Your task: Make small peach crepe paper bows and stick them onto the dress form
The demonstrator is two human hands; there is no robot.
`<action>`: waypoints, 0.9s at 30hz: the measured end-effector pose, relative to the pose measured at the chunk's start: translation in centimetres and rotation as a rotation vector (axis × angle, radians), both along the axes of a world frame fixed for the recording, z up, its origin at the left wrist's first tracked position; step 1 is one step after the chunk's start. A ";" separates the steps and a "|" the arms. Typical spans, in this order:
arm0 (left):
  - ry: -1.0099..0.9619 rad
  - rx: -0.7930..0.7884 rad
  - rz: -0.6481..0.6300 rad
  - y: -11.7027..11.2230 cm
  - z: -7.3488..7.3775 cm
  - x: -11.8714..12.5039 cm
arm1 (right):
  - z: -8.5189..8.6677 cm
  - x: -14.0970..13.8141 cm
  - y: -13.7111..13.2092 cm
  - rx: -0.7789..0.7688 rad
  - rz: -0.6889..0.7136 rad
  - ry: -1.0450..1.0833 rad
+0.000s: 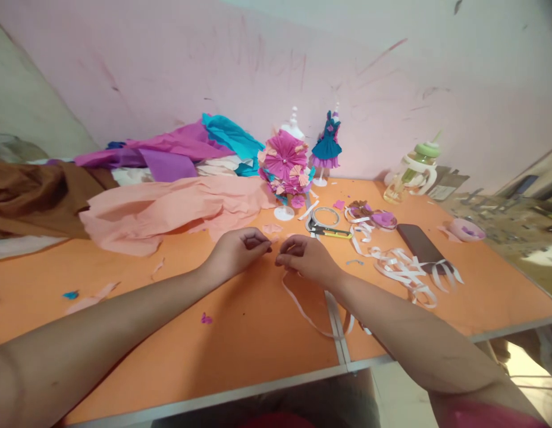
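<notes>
Orange desk (240, 333) set against a scuffed pink wall (178, 65), seen from above the forearms. Left hand (238, 249) and right hand (305, 257) held close together low over the desk's middle, thumb and fingers of each pressed together, tips nearly meeting; something small apparently pinched between them, too small to identify. White paper strip (303, 309) trailing from beneath the right hand toward the near edge, lying on the desk. Peach crepe sheet (169, 208) spread behind the left hand, with purple and teal sheets (191, 148) heaped beyond it. Two miniature mannequins in paper dresses, pink (285, 166) and teal (327, 145), upright near the wall. Tangle of white strips (405, 270) right of the hands, partly over a dark phone (419, 242); green-capped bottle (414, 169) behind.
</notes>
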State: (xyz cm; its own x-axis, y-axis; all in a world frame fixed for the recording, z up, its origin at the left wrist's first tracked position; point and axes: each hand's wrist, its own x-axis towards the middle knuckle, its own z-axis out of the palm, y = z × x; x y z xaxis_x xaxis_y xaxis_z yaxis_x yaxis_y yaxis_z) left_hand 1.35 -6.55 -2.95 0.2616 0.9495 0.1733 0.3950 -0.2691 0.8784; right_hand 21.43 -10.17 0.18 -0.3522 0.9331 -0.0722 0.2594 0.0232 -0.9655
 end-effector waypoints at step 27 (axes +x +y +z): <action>0.160 0.167 -0.122 -1.5 1.3 0.1 | -1.5 -0.3 0.9 -0.045 -0.085 0.036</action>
